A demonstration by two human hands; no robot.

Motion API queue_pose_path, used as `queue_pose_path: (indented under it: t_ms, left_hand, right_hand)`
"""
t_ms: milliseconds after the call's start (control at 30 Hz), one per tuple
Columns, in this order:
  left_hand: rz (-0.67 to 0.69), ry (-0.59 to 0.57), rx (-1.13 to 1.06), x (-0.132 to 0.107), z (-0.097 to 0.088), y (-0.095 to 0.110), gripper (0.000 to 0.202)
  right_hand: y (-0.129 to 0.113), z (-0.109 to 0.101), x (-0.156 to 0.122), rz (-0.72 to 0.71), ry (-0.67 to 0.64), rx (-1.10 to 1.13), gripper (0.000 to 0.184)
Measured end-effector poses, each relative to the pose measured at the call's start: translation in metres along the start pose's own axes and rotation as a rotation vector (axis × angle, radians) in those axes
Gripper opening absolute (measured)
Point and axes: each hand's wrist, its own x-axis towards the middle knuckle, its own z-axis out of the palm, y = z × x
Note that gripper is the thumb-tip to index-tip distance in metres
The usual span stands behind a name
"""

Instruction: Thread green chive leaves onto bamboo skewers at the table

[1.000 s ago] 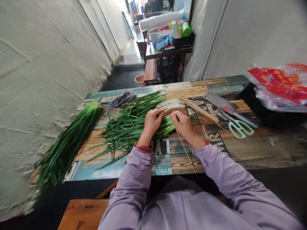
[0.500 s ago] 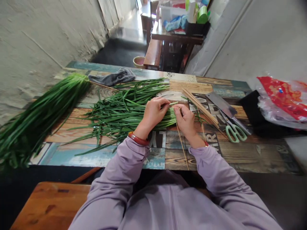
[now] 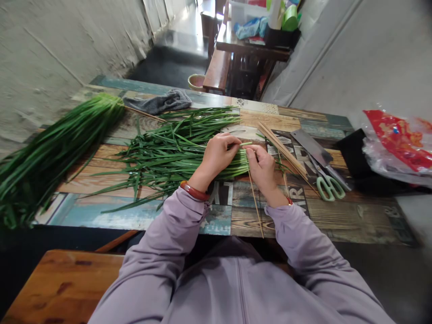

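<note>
A: What's the room like?

B: A rough pale left wall (image 3: 54, 40) on one side, a smoother right wall (image 3: 381, 58) on the other. Between them a second desk (image 3: 251, 47) stands further off with boxes on it, a wooden bench (image 3: 218, 69) alongside.

A: And nearer?

B: The main desk (image 3: 357, 220), topped in a patchwork plank pattern. A brown wooden seat (image 3: 64, 288) shows at its near left.

A: What lies on it?

B: Biggest is a thick bundle of garlic chives (image 3: 67, 139) along the left end, drooping past the near edge. A loose pile of chives (image 3: 162, 162) spreads across the middle, pale ends to the right. At the far right, a red and clear plastic bag (image 3: 398, 139); behind the pile, a grey cloth (image 3: 162, 103).

A: Any tools?

B: A cleaver (image 3: 312, 146), green-handled scissors (image 3: 330, 187) touching it, and a sheaf of thin sticks (image 3: 281, 150) to their left.

A: Now the hands?

B: Both are over the pile's pale ends, nearly together. The left hand (image 3: 218, 155) is curled, thumb and fingers pinching a pale chive stalk (image 3: 247, 144). The right hand (image 3: 263, 168) pinches its other end. One slim stick (image 3: 255, 204) runs from beneath the right fingers to the desk's near edge; I can't tell whether it's held.
</note>
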Motion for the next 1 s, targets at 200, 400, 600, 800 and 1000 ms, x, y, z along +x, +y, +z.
queue_pose_path:
  t_ms: [200,400,600,800,1000]
  left_hand:
    - [0.009,0.001,0.006,0.0000,-0.0001,0.0004,0.016]
    - [0.021,0.008,0.007,-0.0002,0.0003,-0.0003,0.014]
    - [0.028,-0.003,0.004,0.0002,-0.0006,0.0001,0.014]
    - [0.029,-0.025,-0.033,-0.0002,-0.0029,0.0031,0.018]
    - [0.008,-0.001,-0.034,-0.0011,-0.0006,0.0012,0.015]
  right_hand:
    - [0.0003,0.0004,0.0006,0.015,-0.007,-0.002,0.037]
    - [0.0023,0.0019,0.0003,0.042,-0.012,-0.003,0.036]
    - [0.0004,0.0019,0.0004,0.076,-0.031,-0.005,0.035]
    - [0.0035,0.0041,0.0002,0.136,-0.002,0.035,0.032]
    - [0.0092,0.0070,-0.0011,0.163,-0.008,0.083,0.038]
